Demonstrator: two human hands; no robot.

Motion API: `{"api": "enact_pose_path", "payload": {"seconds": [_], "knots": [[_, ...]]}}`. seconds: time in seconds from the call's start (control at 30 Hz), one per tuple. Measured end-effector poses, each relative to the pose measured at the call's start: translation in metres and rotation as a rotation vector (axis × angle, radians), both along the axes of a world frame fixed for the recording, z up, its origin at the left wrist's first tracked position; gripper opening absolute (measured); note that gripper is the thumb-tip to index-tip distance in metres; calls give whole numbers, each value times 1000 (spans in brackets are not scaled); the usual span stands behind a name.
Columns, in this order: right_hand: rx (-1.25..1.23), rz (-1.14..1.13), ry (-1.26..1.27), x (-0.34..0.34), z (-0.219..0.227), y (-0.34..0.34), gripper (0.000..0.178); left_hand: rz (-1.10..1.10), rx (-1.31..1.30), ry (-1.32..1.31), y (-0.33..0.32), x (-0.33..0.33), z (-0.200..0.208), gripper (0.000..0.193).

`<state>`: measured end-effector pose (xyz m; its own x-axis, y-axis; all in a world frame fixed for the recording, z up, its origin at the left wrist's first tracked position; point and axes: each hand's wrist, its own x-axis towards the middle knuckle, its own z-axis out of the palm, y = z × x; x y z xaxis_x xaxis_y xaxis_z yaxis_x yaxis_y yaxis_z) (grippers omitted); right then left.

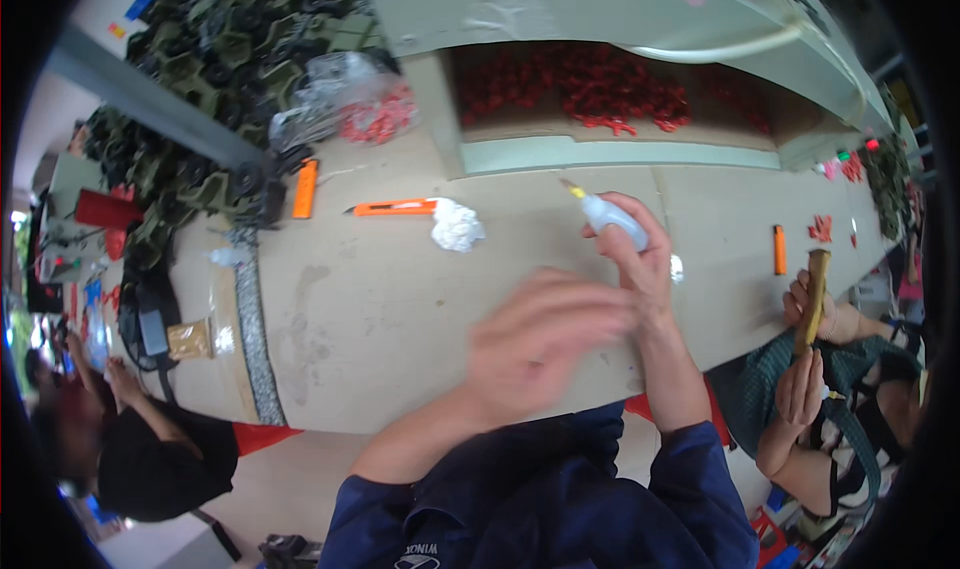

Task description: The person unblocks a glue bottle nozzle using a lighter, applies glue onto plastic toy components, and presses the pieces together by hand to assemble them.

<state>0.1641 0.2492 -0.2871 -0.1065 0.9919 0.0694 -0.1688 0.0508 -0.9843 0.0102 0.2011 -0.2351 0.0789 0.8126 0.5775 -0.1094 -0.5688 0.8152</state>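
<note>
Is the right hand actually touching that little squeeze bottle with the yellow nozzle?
Touching. The head view shows it: the right hand grips the squeeze bottle between thumb and fingers, with the yellow nozzle sticking out beyond them.

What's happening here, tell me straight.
The person's right hand holds a small translucent white plastic bottle with a yellow tip, pointing up and left. The left hand, blurred, is by the right wrist; whether they touch is unclear. On the pale tabletop, a slim orange pointed tool lies beside a crumpled white wad. Small red pieces fill part of the open compartment ahead. At right, a co-worker holds a long brownish-yellow piece.
</note>
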Motion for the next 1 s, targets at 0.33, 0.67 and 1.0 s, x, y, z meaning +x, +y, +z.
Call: {"api": "enact_pose_path", "payload": {"seconds": [0.33,0.67,1.0], "knots": [[87,-79,17,-2,1,4,34,-71,-477,-691,24,-25,-21,20],[59,19,-93,0,4,-4,31,-547,-848,-1076,31,-31,-88,23],[276,8,-259,-8,-1,-7,28,-565,-838,-1075,28,-31,-95,21]]}}
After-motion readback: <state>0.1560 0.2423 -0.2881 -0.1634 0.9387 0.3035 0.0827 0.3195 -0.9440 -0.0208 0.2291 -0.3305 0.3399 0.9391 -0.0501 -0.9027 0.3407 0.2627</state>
